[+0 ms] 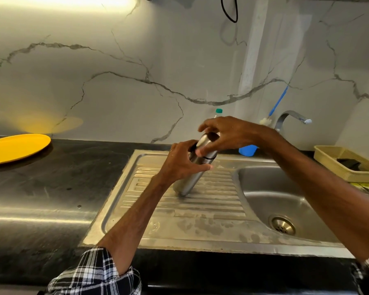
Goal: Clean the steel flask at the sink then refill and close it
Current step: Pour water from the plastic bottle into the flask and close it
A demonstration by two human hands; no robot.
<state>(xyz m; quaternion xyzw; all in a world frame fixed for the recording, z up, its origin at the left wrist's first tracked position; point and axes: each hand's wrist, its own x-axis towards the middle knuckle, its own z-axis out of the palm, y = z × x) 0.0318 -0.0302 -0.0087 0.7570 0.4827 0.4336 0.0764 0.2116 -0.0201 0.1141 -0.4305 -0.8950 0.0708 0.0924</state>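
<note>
At centre frame, a steel flask stands tilted on the sink's ribbed drainboard. The left hand grips its body; the right hand wraps its fingers around the cap at the top. The flask looks rigid, smooth, likely slippery when wet, so the mid-body seems the best place to hold.

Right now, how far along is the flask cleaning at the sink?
Little looks done: the cap is on the steel flask, no water runs from the tap, and the basin holds no water. In hand: the left hand holds the flask tilted on the drainboard while the right hand grips its cap, seemingly twisting it. I cannot tell opening from closing; if opening, washing, refilling and closing remain.
</note>
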